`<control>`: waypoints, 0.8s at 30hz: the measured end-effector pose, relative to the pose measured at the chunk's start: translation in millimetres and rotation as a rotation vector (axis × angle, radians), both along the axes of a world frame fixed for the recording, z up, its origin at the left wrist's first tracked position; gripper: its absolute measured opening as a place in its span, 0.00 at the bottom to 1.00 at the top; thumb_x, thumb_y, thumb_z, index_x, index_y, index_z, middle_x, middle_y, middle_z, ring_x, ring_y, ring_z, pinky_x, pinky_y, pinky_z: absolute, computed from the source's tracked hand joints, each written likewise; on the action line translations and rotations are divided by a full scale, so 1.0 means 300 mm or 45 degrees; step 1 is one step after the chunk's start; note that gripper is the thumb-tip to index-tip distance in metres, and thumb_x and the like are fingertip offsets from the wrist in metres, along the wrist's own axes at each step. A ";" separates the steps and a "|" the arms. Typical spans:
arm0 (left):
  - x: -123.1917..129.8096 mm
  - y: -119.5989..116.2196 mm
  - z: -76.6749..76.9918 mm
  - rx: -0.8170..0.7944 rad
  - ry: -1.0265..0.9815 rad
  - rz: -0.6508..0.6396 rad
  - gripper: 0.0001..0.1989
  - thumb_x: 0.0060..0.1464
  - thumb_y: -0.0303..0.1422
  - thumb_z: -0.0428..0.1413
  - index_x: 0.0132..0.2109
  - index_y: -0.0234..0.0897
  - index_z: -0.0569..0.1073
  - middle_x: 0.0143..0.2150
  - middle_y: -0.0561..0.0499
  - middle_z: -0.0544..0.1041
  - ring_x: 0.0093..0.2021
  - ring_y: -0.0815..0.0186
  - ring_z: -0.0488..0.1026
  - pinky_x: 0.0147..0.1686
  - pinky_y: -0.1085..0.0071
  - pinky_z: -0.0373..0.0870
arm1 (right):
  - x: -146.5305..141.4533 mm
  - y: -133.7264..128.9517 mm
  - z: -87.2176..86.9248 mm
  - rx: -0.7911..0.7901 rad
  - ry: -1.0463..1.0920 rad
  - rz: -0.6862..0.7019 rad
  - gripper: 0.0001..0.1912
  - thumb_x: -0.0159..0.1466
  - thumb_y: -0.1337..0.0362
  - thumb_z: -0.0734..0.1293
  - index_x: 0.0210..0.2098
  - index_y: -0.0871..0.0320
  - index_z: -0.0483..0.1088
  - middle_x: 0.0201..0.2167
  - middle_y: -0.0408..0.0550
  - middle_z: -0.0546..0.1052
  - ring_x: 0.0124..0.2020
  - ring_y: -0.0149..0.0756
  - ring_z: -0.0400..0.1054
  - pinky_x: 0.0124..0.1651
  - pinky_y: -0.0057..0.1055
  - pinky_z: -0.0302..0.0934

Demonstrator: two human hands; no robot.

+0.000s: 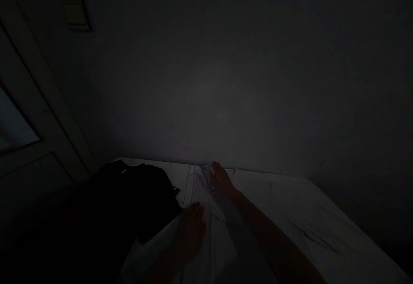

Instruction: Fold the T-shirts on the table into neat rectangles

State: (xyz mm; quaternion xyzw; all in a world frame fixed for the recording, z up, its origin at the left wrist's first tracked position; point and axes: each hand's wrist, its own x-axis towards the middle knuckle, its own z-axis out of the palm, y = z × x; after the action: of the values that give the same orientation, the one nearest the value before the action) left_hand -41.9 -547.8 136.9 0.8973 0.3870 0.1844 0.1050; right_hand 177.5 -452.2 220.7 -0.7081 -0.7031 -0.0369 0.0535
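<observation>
The picture is very dark. A pale piece of cloth, perhaps a garment [202, 186], lies spread on a white-covered surface [274, 206]. My right hand [222, 180] rests flat on its far end, close to the wall, with the fingers stretched out. Nearer to me, my left hand [192, 229] lies on the cloth too, fingers extended and the palm down. Neither hand grips anything that I can see. Just left of the cloth is a black T-shirt [138, 193] with a small light label at its neckline.
A plain wall [213, 86] rises right behind the surface. On the left stands a door [48, 146] with a glass pane, and a square switch plate [76, 13] is on the wall. Creases [319, 239] mark the white covering at the right.
</observation>
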 end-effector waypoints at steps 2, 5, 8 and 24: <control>0.025 0.093 0.043 0.052 0.031 0.024 0.26 0.70 0.34 0.39 0.71 0.38 0.60 0.73 0.42 0.60 0.73 0.53 0.55 0.67 0.45 0.55 | 0.039 -0.118 -0.011 -0.043 -0.049 0.064 0.31 0.74 0.58 0.50 0.73 0.65 0.49 0.74 0.60 0.50 0.75 0.47 0.42 0.72 0.49 0.44; 0.095 0.270 0.115 0.101 0.121 0.014 0.26 0.70 0.34 0.38 0.70 0.37 0.61 0.73 0.41 0.61 0.73 0.53 0.54 0.69 0.46 0.51 | 0.078 -0.287 -0.038 -0.085 -0.103 0.079 0.31 0.74 0.55 0.51 0.73 0.59 0.51 0.74 0.56 0.52 0.75 0.49 0.41 0.72 0.53 0.41; 0.179 0.412 0.158 0.124 0.188 0.008 0.26 0.69 0.36 0.38 0.70 0.36 0.61 0.73 0.41 0.60 0.73 0.53 0.54 0.68 0.47 0.51 | 0.095 -0.393 -0.048 -0.127 -0.061 0.016 0.33 0.73 0.49 0.52 0.73 0.58 0.52 0.74 0.56 0.52 0.75 0.50 0.41 0.73 0.53 0.39; 0.339 0.534 0.092 0.240 0.305 0.134 0.25 0.69 0.39 0.39 0.66 0.36 0.66 0.67 0.36 0.68 0.69 0.47 0.60 0.65 0.43 0.54 | 0.098 -0.441 -0.037 -0.073 0.168 -0.041 0.41 0.68 0.40 0.56 0.72 0.59 0.56 0.73 0.58 0.53 0.74 0.55 0.43 0.73 0.53 0.33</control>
State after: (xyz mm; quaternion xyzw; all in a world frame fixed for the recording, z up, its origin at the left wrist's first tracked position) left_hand 59.8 -387.6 164.6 0.8972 0.4242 0.1168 -0.0364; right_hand 206.9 -584.4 209.6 -0.7216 -0.6872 0.0293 0.0787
